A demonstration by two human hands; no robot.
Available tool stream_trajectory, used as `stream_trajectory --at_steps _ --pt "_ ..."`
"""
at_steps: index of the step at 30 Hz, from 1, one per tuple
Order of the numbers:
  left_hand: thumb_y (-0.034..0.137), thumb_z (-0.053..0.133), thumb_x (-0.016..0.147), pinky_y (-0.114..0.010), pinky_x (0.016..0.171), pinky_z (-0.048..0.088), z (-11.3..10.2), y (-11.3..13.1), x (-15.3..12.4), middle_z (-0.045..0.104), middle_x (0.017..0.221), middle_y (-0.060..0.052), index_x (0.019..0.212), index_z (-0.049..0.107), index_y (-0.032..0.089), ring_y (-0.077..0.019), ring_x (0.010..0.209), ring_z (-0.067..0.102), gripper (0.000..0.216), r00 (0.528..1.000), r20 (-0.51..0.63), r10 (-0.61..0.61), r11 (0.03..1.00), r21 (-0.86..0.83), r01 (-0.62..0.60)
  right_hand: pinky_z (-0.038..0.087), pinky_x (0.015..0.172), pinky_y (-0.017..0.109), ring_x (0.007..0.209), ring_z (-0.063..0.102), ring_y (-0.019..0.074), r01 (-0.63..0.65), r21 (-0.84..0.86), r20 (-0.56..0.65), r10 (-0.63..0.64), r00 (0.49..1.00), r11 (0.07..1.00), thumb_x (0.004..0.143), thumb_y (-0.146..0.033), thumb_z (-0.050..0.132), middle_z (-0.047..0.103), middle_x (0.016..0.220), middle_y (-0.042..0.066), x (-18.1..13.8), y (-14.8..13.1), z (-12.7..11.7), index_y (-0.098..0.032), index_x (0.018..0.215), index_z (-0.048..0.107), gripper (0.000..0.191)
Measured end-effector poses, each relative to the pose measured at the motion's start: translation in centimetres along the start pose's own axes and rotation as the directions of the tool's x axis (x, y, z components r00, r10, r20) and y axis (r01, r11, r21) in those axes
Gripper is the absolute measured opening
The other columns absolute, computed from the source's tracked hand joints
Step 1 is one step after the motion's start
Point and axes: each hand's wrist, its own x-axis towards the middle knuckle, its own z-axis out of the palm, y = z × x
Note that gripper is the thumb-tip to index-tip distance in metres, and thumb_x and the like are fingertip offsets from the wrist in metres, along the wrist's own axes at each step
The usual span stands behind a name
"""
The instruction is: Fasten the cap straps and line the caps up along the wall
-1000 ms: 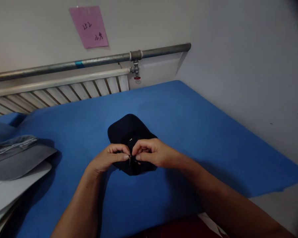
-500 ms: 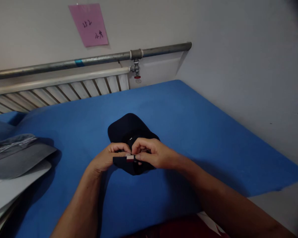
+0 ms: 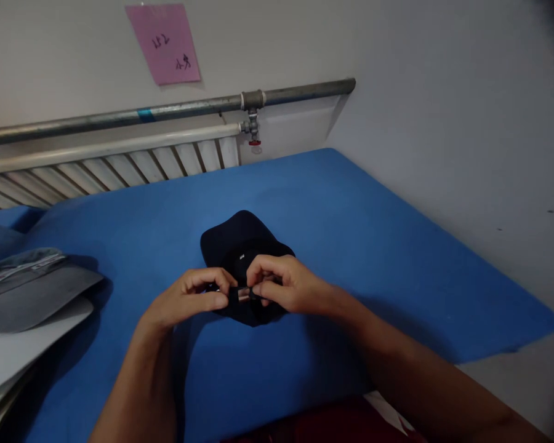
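A dark navy baseball cap lies on the blue-covered surface, its brim pointing away from me and its inside partly showing. At its near side is the adjusting strap, with a small shiny metal buckle between my hands. My left hand pinches the strap just left of the buckle, thumb in front and fingers behind. Close against the buckle's right side, my right hand grips the strap between thumb and curled fingers. Some of the strap is hidden behind my fingertips.
The blue covering spreads around the cap. At the left sit stacked caps, a grey one above a white one. Behind are a white radiator, a metal pipe with a red-handled valve, and a pink paper on the wall.
My left hand has shifted left from the buckle and now pinches the strap beside it. The buckle has tilted and shows less of its face. My right hand has barely moved.
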Motion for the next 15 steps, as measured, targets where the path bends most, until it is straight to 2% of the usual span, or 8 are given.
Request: stream_trajectory --at_steps 3,6,9,11,15 --pt "0.030 0.069 0.079 -0.025 0.066 0.041 0.5 0.6 -0.3 0.065 0.081 -0.003 0.072 0.064 0.017 -0.0144 0.073 0.054 0.016 0.999 0.019 -0.037 0.995 0.093 0.035 0.041 0.053 0.021 0.058 0.055 0.0086 0.050 -0.077 -0.009 -0.051 0.999 0.996 0.081 -0.014 0.053 0.056 0.067 -0.004 0.0 0.0 -0.3 -0.018 0.080 0.057 0.006" --pt "0.030 0.067 0.081 -0.024 0.064 0.040 0.9 0.5 -0.4 0.062 0.077 -0.001 0.071 0.062 0.018 -0.0127 0.070 0.051 0.017 0.999 -0.021 -0.049 0.994 0.093 0.051 0.044 0.060 0.023 0.065 0.055 0.0099 0.091 -0.150 -0.024 -0.095 0.995 0.984 0.082 -0.020 0.058 0.059 0.073 -0.002 0.1 -0.1 -0.7 -0.018 0.084 0.060 0.003" --pt "0.031 0.067 0.081 -0.023 0.062 0.038 1.2 0.1 -0.2 0.059 0.073 0.000 0.068 0.060 0.017 -0.0112 0.066 0.048 0.020 0.996 -0.064 -0.061 0.998 0.024 0.063 0.046 0.068 0.025 0.075 0.057 0.0123 0.135 -0.222 0.008 -0.137 0.991 0.966 0.076 -0.028 0.070 0.063 0.083 0.000 0.1 -0.3 -0.6 -0.019 0.091 0.062 0.019" --pt "0.030 0.067 0.080 -0.023 0.061 0.037 1.4 0.0 0.1 0.056 0.069 0.001 0.067 0.061 0.017 -0.0105 0.064 0.046 0.020 0.995 -0.070 -0.068 0.998 -0.018 0.067 0.045 0.070 0.026 0.076 0.058 0.0130 0.185 -0.330 0.045 -0.181 0.983 0.926 0.075 -0.030 0.073 0.064 0.085 0.000 0.0 -0.2 -0.1 -0.019 0.093 0.062 0.024" --pt "0.029 0.067 0.080 -0.023 0.062 0.036 1.5 -0.1 0.3 0.052 0.066 0.001 0.067 0.062 0.017 -0.0102 0.064 0.044 0.019 0.995 -0.048 -0.083 0.996 -0.029 0.082 0.042 0.065 0.025 0.069 0.056 0.0116 0.249 -0.475 0.076 -0.243 0.967 0.844 0.083 -0.022 0.061 0.064 0.078 0.000 0.0 0.3 0.8 -0.018 0.088 0.062 0.007"
